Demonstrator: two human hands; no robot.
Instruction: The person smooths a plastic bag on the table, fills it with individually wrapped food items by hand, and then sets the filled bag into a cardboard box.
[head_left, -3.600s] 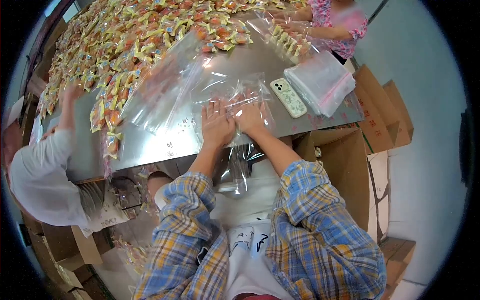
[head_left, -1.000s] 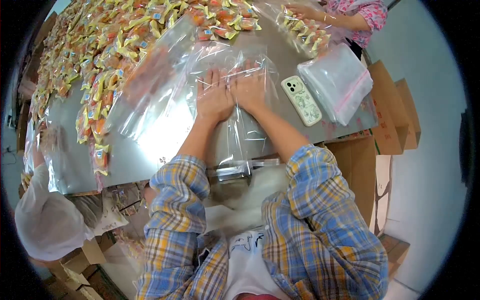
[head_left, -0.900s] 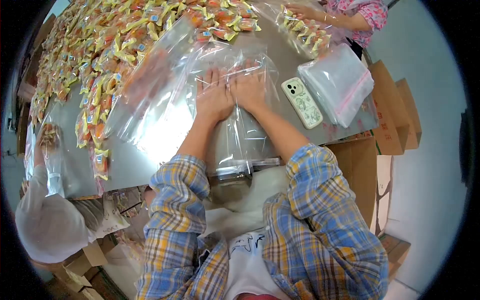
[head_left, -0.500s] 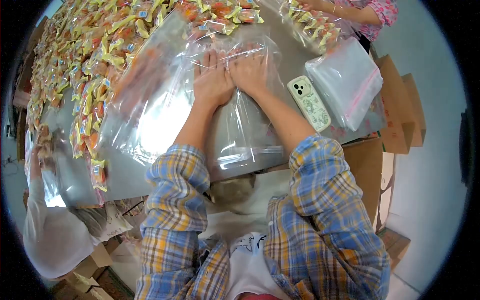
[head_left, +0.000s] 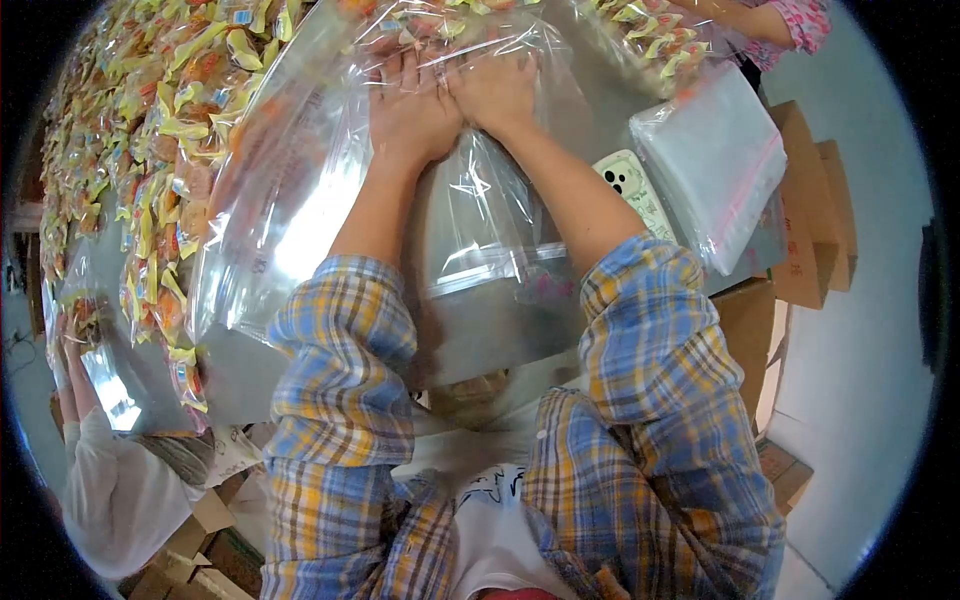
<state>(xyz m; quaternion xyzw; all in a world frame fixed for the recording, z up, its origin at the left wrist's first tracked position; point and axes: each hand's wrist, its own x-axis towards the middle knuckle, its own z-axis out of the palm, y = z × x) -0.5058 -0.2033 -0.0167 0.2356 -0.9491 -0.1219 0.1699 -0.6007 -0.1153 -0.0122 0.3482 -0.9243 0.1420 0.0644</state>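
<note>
A: Biggest first?

B: Metal table (head_left: 520, 345) across the middle, with a heap of yellow-trimmed snack packets (head_left: 150, 130) along the left and far left. Next, loose clear film (head_left: 275, 215) right of the heap. Then a clear plastic bag (head_left: 480, 230), lying at the centre, its near strip (head_left: 495, 268) well short of the table's near edge. To the right, a stack of clear bags (head_left: 715, 165).

A: And the grip?

B: None. Left hand (head_left: 415, 120) and right hand (head_left: 497, 95) side by side over the bag's far part, flat, palms down, fingers extended. Seen through film; cannot tell whether inside the bag or under a fold. Smallest, a phone in a patterned case (head_left: 640, 195), just left of the stack.

A: Step underway?

B: Probably smoothing the bag, judging by flat palms and visible creases.

A: Next move, calling for?

B: Likely even, light pressure outward, without bunching the film.
</note>
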